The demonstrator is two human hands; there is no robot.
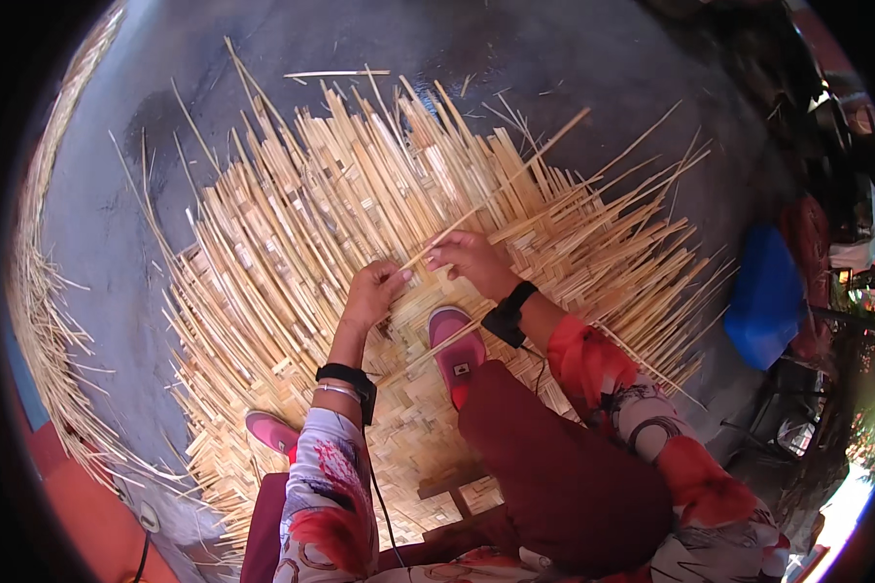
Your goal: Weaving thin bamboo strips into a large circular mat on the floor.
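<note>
Over the mat, our left hand and right hand each had fingers pinched on a thin strip, which might splinter if we bent it too sharply.

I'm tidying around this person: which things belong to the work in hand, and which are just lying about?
In the work:
pale strip in left hand and right hand
woven mat underfoot

Apparently lying about:
lone strip beyond the mat
blue object at right
</note>
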